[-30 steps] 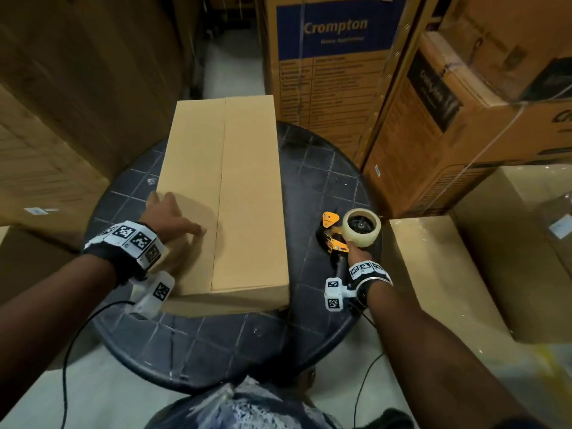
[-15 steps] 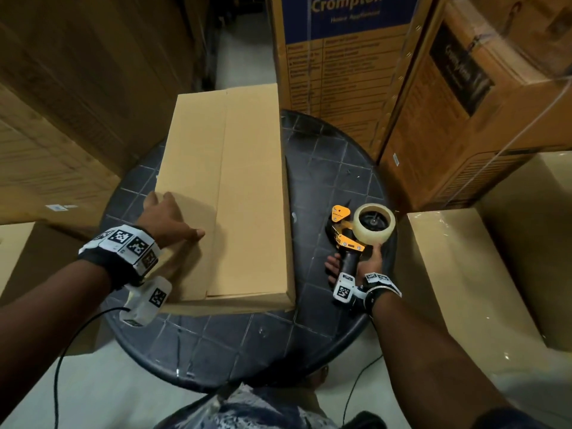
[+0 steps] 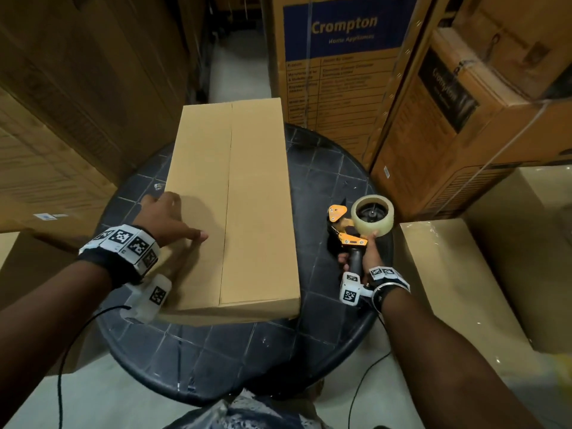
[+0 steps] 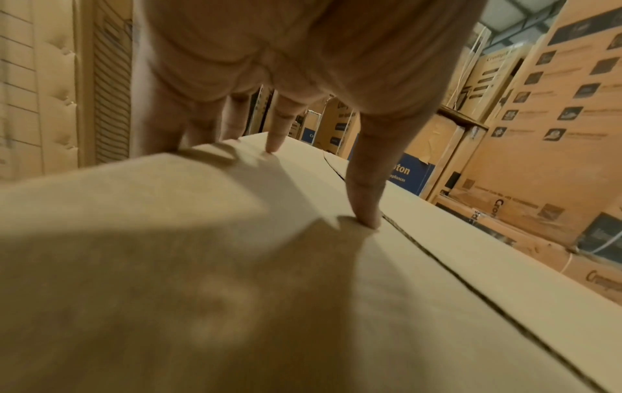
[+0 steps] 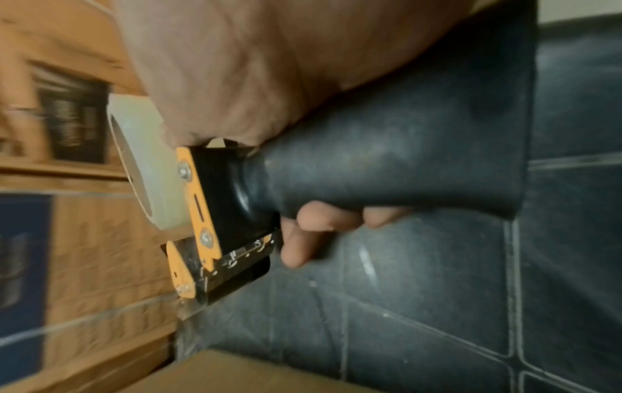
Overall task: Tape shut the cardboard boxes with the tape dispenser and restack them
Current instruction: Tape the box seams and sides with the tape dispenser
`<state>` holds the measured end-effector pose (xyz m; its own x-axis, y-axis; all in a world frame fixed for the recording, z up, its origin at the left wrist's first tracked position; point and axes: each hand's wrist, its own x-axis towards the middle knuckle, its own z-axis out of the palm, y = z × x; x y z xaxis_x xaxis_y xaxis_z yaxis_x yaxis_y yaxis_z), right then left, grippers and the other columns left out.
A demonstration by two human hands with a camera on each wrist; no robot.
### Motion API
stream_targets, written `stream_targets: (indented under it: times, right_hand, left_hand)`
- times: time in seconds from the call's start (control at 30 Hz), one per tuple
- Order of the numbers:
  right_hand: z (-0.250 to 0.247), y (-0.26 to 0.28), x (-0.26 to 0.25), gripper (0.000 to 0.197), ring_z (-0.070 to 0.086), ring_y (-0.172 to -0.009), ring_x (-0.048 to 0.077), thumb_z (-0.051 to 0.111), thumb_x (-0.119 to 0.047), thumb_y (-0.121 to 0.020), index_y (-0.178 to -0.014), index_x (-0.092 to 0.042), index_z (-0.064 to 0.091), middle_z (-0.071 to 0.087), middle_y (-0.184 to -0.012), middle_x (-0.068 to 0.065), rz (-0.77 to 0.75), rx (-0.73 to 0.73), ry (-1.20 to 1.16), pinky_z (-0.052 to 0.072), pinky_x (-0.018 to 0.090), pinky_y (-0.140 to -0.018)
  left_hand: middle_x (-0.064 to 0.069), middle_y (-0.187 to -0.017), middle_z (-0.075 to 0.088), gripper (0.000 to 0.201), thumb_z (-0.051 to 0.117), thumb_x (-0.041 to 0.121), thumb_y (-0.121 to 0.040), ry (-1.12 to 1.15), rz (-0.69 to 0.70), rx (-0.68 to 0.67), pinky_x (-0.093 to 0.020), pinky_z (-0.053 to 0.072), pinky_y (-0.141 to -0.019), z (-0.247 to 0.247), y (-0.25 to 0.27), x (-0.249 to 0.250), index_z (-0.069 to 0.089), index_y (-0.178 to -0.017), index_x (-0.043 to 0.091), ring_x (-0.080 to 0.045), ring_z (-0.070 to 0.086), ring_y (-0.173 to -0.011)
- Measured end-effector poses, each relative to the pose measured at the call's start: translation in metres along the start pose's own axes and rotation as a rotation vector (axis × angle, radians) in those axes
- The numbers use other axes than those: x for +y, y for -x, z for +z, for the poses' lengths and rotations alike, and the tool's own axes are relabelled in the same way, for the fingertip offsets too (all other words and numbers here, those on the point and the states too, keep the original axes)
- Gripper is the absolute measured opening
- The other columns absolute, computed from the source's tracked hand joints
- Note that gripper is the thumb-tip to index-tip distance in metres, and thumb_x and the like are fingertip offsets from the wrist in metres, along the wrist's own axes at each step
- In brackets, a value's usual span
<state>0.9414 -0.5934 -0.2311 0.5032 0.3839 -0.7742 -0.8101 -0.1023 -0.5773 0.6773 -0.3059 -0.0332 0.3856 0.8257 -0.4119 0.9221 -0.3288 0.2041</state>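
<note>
The left hand presses spread, straight fingers on the smooth cardboard box; the right hand's grip wraps the tape dispenser's black handle above the tiled tabletop.

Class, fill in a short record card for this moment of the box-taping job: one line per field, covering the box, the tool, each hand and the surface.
Box: plain cardboard box lying flat on the table, flaps closed
Centre seam: no tape visible on it
Left hand: left hand pressing fingertips on the left flap, near the seam
Tool: orange and black tape dispenser with a clear tape roll
Right hand: right hand grips the dispenser's black handle, right of the box
Surface: round dark table with a grid pattern
Surroundings: stacked Crompton cartons behind
</note>
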Motion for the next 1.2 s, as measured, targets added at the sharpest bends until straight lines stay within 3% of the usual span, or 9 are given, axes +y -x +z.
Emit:
stream_targets:
  times: [0.13,0.27,0.37,0.43,0.63,0.83,0.97,1.1,1.2]
  right_hand:
    - [0.021,0.032,-0.034,0.092,0.061,-0.042,0.018,0.019,-0.085,-0.093,-0.092,-0.006,0.066,0.061,-0.058,0.012,-0.122,0.007,0.151,0.041,0.019,-0.036]
    - [0.046,0.077,-0.069,0.083,0.053,-0.046,0.014,0.026,-0.084,-0.092,-0.090,-0.011,0.066,0.058,-0.062,0.005,-0.249,-0.033,0.290,0.039,0.021,-0.039]
    - [0.067,0.107,-0.087,0.105,0.052,-0.052,0.017,0.048,-0.107,-0.054,-0.091,-0.010,0.067,0.058,-0.068,0.006,-0.319,0.047,0.438,0.043,0.026,-0.044]
    - [0.082,0.127,-0.097,0.113,0.054,-0.053,0.017,0.052,-0.110,-0.039,-0.090,-0.010,0.067,0.058,-0.069,0.007,-0.379,0.116,0.531,0.045,0.029,-0.049]
    - [0.144,0.189,-0.097,0.088,0.062,-0.056,0.019,0.047,-0.101,-0.065,-0.079,-0.015,0.061,0.066,-0.068,0.003,-0.367,0.201,0.737,0.050,0.034,-0.062]
    - [0.213,0.209,-0.067,0.086,0.045,-0.045,0.015,0.047,-0.096,-0.075,-0.079,-0.012,0.064,0.051,-0.054,-0.002,-0.384,0.185,0.755,0.039,0.024,-0.050]
    - [0.241,0.213,-0.046,0.085,0.043,-0.045,0.011,0.043,-0.098,-0.074,-0.076,-0.015,0.061,0.050,-0.057,-0.004,-0.269,0.082,0.718,0.038,0.022,-0.049]
    - [0.260,0.214,-0.026,0.087,0.040,-0.042,0.010,0.032,-0.102,-0.073,-0.067,-0.018,0.055,0.046,-0.055,-0.004,-0.180,-0.015,0.649,0.035,0.021,-0.047]
    - [0.271,0.215,-0.014,0.089,0.039,-0.042,0.010,0.024,-0.100,-0.077,-0.064,-0.018,0.054,0.046,-0.054,-0.004,-0.187,-0.041,0.604,0.032,0.023,-0.050]
  left_hand:
    - [-0.024,-0.137,0.047,0.098,0.089,0.048,-0.061,0.001,0.052,0.004,-0.048,0.042,-0.106,-0.012,-0.022,-0.012,0.047,-0.134,0.000,-0.039,0.045,-0.127]
    - [-0.023,-0.118,0.064,0.057,0.072,0.048,-0.084,0.012,0.127,-0.028,-0.044,0.041,-0.105,-0.022,-0.039,-0.016,0.063,-0.114,0.001,-0.039,0.054,-0.119]
    - [-0.021,-0.101,0.070,0.057,0.068,0.053,-0.085,0.025,0.132,-0.044,-0.048,0.044,-0.102,-0.028,-0.051,-0.022,0.068,-0.103,-0.001,-0.037,0.064,-0.103]
    - [-0.015,-0.086,0.070,0.055,0.073,0.050,-0.081,0.087,0.152,-0.071,-0.040,0.053,-0.087,-0.030,-0.059,-0.028,0.067,-0.102,0.000,-0.034,0.068,-0.089]
    - [-0.009,-0.074,0.072,0.048,0.079,0.050,-0.076,0.163,0.233,-0.152,-0.036,0.060,-0.071,-0.030,-0.061,-0.039,0.066,-0.090,0.006,-0.026,0.070,-0.071]
    - [-0.002,-0.071,0.073,0.065,0.081,0.070,-0.055,0.183,0.285,-0.164,-0.036,0.062,-0.066,-0.021,-0.069,-0.052,0.068,-0.091,0.017,-0.021,0.072,-0.063]
    - [-0.008,-0.084,0.069,0.061,0.089,0.051,-0.061,0.252,0.308,-0.196,-0.032,0.059,-0.052,-0.022,-0.045,-0.060,0.058,-0.095,0.011,-0.022,0.070,-0.065]
    - [-0.009,-0.086,0.069,0.063,0.090,0.047,-0.062,0.304,0.317,-0.246,-0.042,0.062,-0.062,-0.017,-0.031,-0.066,0.054,-0.099,0.010,-0.026,0.072,-0.071]
    - [-0.007,-0.076,0.072,0.057,0.088,0.049,-0.066,0.278,0.326,-0.284,-0.036,0.062,-0.064,-0.011,-0.028,-0.072,0.056,-0.092,0.010,-0.022,0.072,-0.064]
